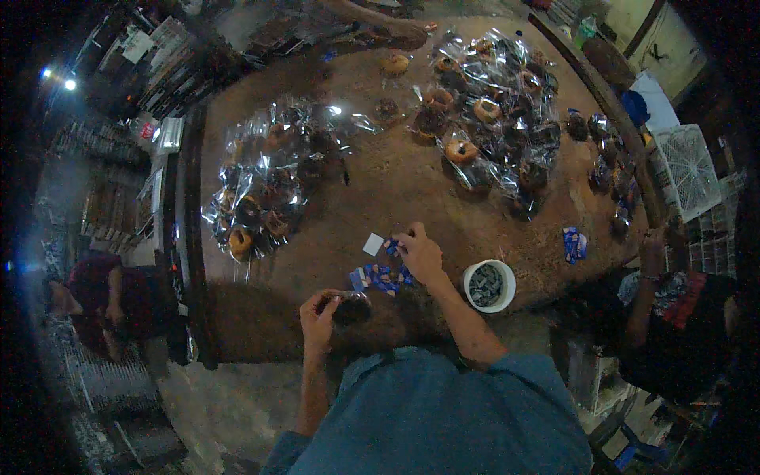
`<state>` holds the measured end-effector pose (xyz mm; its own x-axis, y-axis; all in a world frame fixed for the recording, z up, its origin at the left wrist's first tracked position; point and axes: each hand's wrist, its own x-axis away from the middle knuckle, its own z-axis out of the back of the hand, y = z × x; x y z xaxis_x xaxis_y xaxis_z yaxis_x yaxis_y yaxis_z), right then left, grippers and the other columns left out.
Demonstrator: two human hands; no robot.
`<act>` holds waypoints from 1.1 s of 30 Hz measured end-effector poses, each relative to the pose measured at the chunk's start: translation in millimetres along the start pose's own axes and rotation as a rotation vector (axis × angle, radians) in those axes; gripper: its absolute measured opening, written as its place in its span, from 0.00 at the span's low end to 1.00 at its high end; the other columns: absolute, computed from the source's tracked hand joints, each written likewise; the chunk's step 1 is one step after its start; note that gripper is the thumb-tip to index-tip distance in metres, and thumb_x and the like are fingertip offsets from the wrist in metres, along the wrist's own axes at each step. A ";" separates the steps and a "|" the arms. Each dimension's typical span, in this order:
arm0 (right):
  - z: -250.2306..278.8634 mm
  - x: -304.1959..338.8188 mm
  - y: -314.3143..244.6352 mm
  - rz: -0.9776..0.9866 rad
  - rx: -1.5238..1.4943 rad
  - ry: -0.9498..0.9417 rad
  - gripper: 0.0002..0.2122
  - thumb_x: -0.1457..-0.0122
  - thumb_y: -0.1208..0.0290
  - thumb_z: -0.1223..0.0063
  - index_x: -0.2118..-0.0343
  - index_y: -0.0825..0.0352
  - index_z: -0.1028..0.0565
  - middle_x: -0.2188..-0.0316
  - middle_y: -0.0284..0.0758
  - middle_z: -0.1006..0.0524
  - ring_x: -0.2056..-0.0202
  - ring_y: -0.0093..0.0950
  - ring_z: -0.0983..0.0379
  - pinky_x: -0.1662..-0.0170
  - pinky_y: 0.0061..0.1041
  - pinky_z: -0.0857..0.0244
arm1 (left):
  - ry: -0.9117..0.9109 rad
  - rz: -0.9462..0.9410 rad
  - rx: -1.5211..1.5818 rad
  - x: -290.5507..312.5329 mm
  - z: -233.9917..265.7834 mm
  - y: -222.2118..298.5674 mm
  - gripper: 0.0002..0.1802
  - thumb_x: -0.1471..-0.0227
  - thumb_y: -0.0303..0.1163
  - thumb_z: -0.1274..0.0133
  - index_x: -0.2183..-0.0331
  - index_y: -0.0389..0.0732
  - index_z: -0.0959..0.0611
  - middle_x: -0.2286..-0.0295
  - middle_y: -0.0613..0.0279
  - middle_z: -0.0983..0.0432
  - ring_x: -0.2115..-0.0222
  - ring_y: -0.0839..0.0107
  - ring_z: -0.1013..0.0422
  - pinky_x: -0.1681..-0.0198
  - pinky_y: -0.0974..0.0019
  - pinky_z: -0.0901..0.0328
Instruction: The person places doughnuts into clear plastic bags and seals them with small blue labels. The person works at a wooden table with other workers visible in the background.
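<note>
My left hand (318,313) holds a clear plastic bag with a dark doughnut (351,309) in it, near the front edge of the brown table (380,190). My right hand (419,252) reaches forward and pinches a small blue label (392,246) beside a small white square card (373,244). A little pile of blue labels (380,278) lies between my two hands.
Heaps of bagged doughnuts lie at the table's left (273,186) and far right (491,111). A white cup with dark contents (488,286) stands right of my forearm. One blue packet (575,244) lies near the right edge. Another person's arm (649,269) rests at the right; someone sits low at the left (103,297).
</note>
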<state>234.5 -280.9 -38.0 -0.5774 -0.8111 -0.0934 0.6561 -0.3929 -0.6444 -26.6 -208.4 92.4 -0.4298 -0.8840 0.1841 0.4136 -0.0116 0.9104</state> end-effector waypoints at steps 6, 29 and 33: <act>-22.3 9.4 0.2 0.028 0.093 0.022 0.12 0.45 0.65 0.37 0.57 0.52 0.20 0.52 0.35 0.29 0.61 0.41 0.21 0.61 0.42 0.25 | -0.043 0.002 0.016 -22.8 20.2 -18.9 0.08 0.45 0.26 0.42 0.63 0.34 0.15 0.69 0.63 0.19 0.66 0.74 0.25 0.59 0.67 0.32; -2.2 7.7 -7.2 -0.030 0.081 -0.095 0.13 0.42 0.62 0.38 0.55 0.54 0.24 0.56 0.33 0.28 0.57 0.42 0.23 0.56 0.42 0.28 | -0.424 -0.057 0.284 -47.9 46.1 -81.9 0.06 0.43 0.26 0.42 0.64 0.33 0.16 0.69 0.62 0.19 0.67 0.75 0.25 0.60 0.68 0.31; -15.7 10.6 -14.6 -0.022 0.076 0.068 0.11 0.43 0.65 0.39 0.57 0.58 0.24 0.59 0.33 0.27 0.61 0.43 0.23 0.59 0.40 0.28 | -0.411 -0.027 0.331 -43.7 51.5 -72.6 0.06 0.44 0.26 0.42 0.65 0.32 0.16 0.70 0.61 0.19 0.68 0.74 0.25 0.60 0.68 0.31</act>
<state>211.1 -276.9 -41.5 -0.6219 -0.7717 -0.1329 0.6763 -0.4438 -0.5879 -79.2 -144.9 37.3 -0.7436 -0.6282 0.2289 0.1514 0.1753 0.9728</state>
